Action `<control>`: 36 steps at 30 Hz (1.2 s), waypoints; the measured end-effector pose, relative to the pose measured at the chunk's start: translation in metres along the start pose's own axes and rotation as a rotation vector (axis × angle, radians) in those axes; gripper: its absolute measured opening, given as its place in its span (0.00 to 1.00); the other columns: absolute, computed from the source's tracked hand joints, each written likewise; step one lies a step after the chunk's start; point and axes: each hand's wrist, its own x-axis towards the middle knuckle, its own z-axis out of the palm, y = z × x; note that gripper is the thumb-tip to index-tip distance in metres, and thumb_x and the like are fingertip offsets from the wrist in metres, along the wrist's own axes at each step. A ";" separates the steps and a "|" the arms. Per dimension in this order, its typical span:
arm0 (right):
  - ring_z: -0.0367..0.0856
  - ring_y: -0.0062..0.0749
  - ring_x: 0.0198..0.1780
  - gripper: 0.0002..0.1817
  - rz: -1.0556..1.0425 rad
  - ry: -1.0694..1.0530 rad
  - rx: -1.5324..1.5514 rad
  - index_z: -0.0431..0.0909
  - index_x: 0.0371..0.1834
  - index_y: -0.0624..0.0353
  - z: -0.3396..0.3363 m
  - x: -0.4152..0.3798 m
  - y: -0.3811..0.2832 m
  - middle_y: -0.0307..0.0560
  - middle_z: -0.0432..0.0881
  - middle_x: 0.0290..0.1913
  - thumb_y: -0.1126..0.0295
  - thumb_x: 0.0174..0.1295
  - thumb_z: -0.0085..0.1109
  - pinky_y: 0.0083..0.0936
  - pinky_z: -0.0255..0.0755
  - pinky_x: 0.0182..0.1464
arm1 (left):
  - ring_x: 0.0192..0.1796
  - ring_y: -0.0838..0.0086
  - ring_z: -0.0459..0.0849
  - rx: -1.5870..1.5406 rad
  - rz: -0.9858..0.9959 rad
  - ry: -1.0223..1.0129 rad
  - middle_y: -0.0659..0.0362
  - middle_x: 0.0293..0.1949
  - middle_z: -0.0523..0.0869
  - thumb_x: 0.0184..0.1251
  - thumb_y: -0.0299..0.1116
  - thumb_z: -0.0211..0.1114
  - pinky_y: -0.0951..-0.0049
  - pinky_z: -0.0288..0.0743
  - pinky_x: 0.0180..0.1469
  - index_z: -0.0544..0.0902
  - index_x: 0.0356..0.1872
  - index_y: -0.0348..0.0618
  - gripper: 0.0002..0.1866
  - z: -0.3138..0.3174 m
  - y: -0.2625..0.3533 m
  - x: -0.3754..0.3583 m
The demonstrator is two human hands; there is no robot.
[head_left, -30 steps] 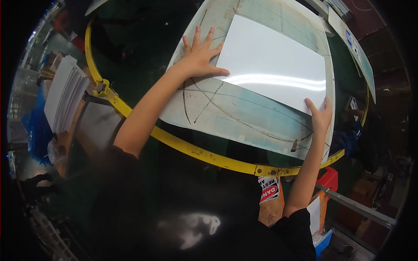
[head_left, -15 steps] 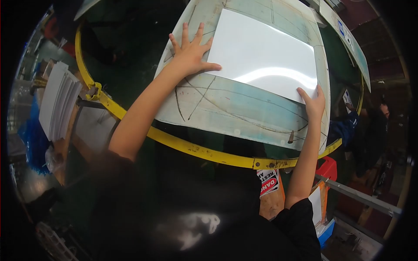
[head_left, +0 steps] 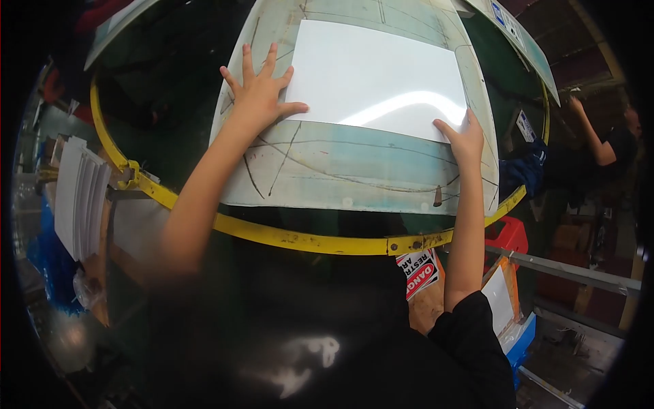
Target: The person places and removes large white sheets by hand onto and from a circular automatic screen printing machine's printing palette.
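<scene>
A glossy white sheet (head_left: 375,71) lies flat on a pale, blue-tinted board (head_left: 327,174) marked with dark scrawled lines. At the sheet's lower left corner, my left hand (head_left: 259,99) rests with its fingers spread wide, the thumb at the bottom edge and the other fingers over the board. My right hand (head_left: 466,140) is at the lower right corner, thumb on the bottom edge and index finger along the right side, with the corner between them. The other fingers of that hand are mostly hidden.
A curved yellow rail (head_left: 306,242) runs below the board. Stacked white sheets (head_left: 80,198) stand at left. A second board (head_left: 511,31) is at upper right, a person's arm (head_left: 593,129) beyond it. A danger sign (head_left: 419,273) and red object (head_left: 507,238) are below.
The board, sheet and both hands have shifted left in view, along with the surroundings. Both hands stay at the sheet's lower corners. A person's raised arm now shows at right.
</scene>
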 end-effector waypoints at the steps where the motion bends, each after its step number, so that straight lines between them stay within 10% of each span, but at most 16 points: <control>1: 0.73 0.51 0.56 0.50 -0.006 0.013 -0.021 0.66 0.59 0.73 0.001 -0.001 -0.002 0.67 0.73 0.53 0.49 0.36 0.75 0.35 0.65 0.59 | 0.72 0.45 0.24 0.024 0.001 -0.011 0.53 0.73 0.47 0.42 0.66 0.66 0.22 0.17 0.56 0.75 0.59 0.53 0.42 -0.002 0.001 0.001; 5: 0.75 0.47 0.51 0.39 -0.105 0.188 -0.458 0.73 0.56 0.61 0.000 -0.014 -0.015 0.61 0.76 0.49 0.49 0.42 0.71 0.33 0.65 0.56 | 0.73 0.45 0.27 0.132 0.007 -0.055 0.54 0.73 0.48 0.43 0.65 0.66 0.23 0.19 0.57 0.76 0.58 0.52 0.41 -0.011 0.009 0.004; 9: 0.76 0.43 0.48 0.19 -0.195 -0.041 -0.270 0.82 0.43 0.56 -0.007 -0.019 -0.023 0.48 0.80 0.44 0.55 0.54 0.63 0.35 0.65 0.53 | 0.74 0.49 0.33 0.288 -0.015 -0.170 0.54 0.72 0.52 0.46 0.62 0.66 0.24 0.20 0.59 0.79 0.54 0.49 0.37 -0.026 0.025 0.013; 15: 0.73 0.47 0.56 0.23 -0.170 -0.157 0.170 0.76 0.54 0.57 -0.039 -0.044 -0.001 0.55 0.75 0.55 0.57 0.57 0.59 0.32 0.63 0.60 | 0.73 0.51 0.42 0.640 -0.121 -0.167 0.53 0.70 0.58 0.57 0.40 0.61 0.23 0.24 0.60 0.79 0.53 0.46 0.22 -0.040 0.078 0.021; 18: 0.65 0.47 0.65 0.27 -0.417 0.076 -0.054 0.69 0.60 0.57 -0.073 -0.103 0.064 0.56 0.71 0.60 0.60 0.57 0.60 0.36 0.54 0.67 | 0.73 0.49 0.40 0.067 0.058 0.147 0.52 0.70 0.57 0.41 0.34 0.75 0.18 0.27 0.56 0.66 0.65 0.57 0.43 -0.049 0.092 -0.030; 22: 0.64 0.54 0.64 0.34 -0.003 0.169 -0.296 0.71 0.58 0.54 -0.147 -0.235 0.148 0.57 0.69 0.61 0.54 0.48 0.68 0.46 0.52 0.67 | 0.70 0.48 0.52 -0.359 0.163 0.119 0.52 0.67 0.63 0.45 0.38 0.73 0.30 0.38 0.63 0.71 0.63 0.55 0.37 -0.094 0.128 -0.150; 27: 0.51 0.67 0.69 0.53 0.904 -0.372 -0.598 0.56 0.70 0.41 -0.198 -0.357 0.153 0.70 0.51 0.69 0.48 0.37 0.74 0.46 0.53 0.68 | 0.67 0.51 0.61 -0.775 0.259 -0.049 0.55 0.62 0.71 0.47 0.33 0.73 0.51 0.60 0.65 0.78 0.55 0.54 0.29 -0.082 0.160 -0.234; 36: 0.58 0.60 0.68 0.39 0.688 -0.121 -0.366 0.60 0.68 0.40 -0.190 -0.408 0.197 0.66 0.58 0.68 0.48 0.51 0.62 0.42 0.61 0.64 | 0.64 0.53 0.68 -0.812 0.409 -0.047 0.51 0.56 0.77 0.46 0.24 0.69 0.60 0.61 0.64 0.80 0.49 0.40 0.23 -0.108 0.196 -0.243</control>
